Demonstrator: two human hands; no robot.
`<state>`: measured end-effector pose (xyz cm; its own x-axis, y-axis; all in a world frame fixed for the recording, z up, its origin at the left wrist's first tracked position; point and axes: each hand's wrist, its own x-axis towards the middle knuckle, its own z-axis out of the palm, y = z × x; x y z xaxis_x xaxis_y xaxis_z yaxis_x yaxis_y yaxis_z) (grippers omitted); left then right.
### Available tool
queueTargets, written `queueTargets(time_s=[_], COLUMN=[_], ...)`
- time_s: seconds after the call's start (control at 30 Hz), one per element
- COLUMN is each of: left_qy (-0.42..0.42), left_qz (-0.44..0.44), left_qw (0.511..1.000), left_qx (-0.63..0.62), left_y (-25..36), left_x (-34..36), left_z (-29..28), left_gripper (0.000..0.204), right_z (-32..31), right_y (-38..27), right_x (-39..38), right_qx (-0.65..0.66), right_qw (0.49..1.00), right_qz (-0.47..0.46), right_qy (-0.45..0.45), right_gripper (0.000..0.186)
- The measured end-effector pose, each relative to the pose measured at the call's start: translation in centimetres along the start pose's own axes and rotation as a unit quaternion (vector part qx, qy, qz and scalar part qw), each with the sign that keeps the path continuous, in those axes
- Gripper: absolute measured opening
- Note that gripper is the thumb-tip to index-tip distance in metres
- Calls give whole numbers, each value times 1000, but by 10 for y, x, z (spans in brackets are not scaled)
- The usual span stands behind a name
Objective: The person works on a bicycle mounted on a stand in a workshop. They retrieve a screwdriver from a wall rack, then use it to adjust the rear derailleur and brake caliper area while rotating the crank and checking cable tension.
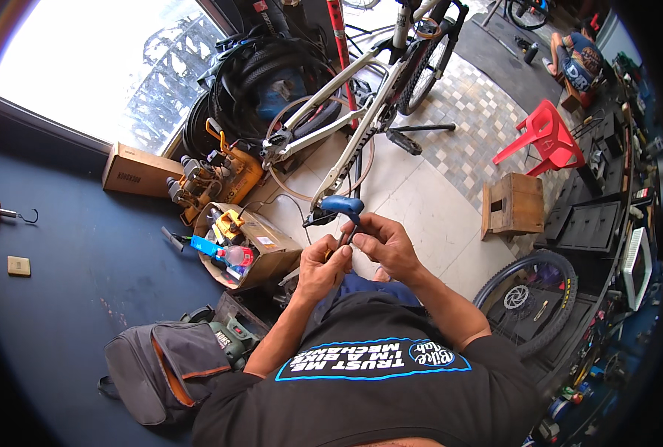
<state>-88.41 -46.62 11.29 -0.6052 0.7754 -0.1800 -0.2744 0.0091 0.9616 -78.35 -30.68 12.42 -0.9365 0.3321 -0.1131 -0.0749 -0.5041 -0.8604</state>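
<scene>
Pinching a blue-handled tool (343, 203) with left fingers (337, 258) and right fingers (367, 243), possibly risking a drop by loosening either grip.

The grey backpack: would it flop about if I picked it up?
The grey backpack would probably sag, as its sides look like soft fabric. Its orange-lined opening gapes, so anything loose inside might slip out if it tipped. Its weight is hard to guess, since any contents are hidden.
</scene>
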Motion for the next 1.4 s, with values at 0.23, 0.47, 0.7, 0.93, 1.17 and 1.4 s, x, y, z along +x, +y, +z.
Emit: queueTargets(time_s=[0.23, 0.47, 0.7, 0.93, 1.17, 1.4], left_qy=[96, 108, 1, -189, -356, -460], left_qz=[179, 289, 368, 61, 21, -17], left_qw=[955, 899, 898, 957, 888, 826], left_qx=[216, 310, 241, 210, 290, 326], left_y=[12, 25, 46, 49, 2, -19], left_x=[9, 36, 88, 145, 218, 261], left_z=[12, -25, -98, -177, -196, -172], left_gripper=[14, 9, 24, 31, 36, 37], right_z=[4, 24, 65, 64, 59, 66], right_y=[-2, 28, 70, 77, 59, 99], right_x=[6, 32, 84, 97, 68, 51], right_qx=[108, 120, 4, -266, -243, -230], right_qw=[992, 988, 996, 899, 845, 794], right_qz=[39, 35, 68, -174, -125, -115], right_qy=[57, 95, 66, 302, 459, 550], right_gripper=[17, 18, 26, 19, 27, 28])
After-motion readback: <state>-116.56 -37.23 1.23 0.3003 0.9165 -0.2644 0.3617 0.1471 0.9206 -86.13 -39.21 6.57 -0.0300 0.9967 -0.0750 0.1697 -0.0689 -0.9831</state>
